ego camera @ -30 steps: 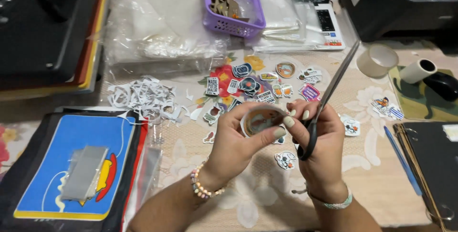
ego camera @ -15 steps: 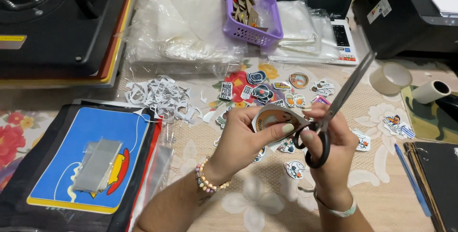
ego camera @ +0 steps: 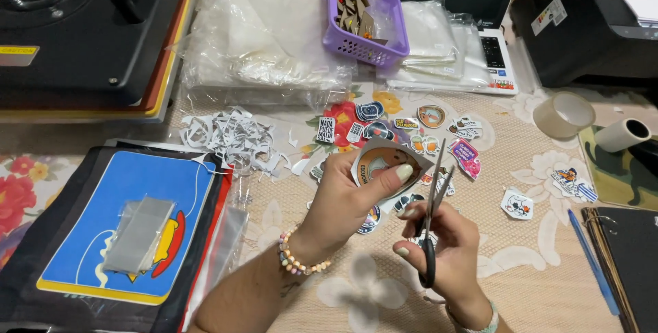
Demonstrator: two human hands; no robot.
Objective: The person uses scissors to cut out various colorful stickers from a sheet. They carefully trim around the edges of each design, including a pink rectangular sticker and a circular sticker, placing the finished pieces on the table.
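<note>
Sticker sheet (ego camera: 381, 162), round orange design with white border, is pinched in the left hand (ego camera: 349, 199) above a floral tablecloth (ego camera: 541, 251) strewn with cut stickers (ego camera: 411, 127). Right hand (ego camera: 442, 251) grips black scissors (ego camera: 432, 216), blades parted.

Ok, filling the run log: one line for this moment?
left hand: holds round sticker | right hand: scissors, blades open at sticker edge | table: cut stickers, paper scraps

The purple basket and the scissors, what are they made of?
The purple slotted basket looks like moulded plastic: an even colour, a slight sheen, and rows of neat slots in its wall. The black-handled scissors in the right hand seem to have grey metal blades, thin and a little shiny, with handles that look like dull black plastic, though the fingers partly hide them.
</note>
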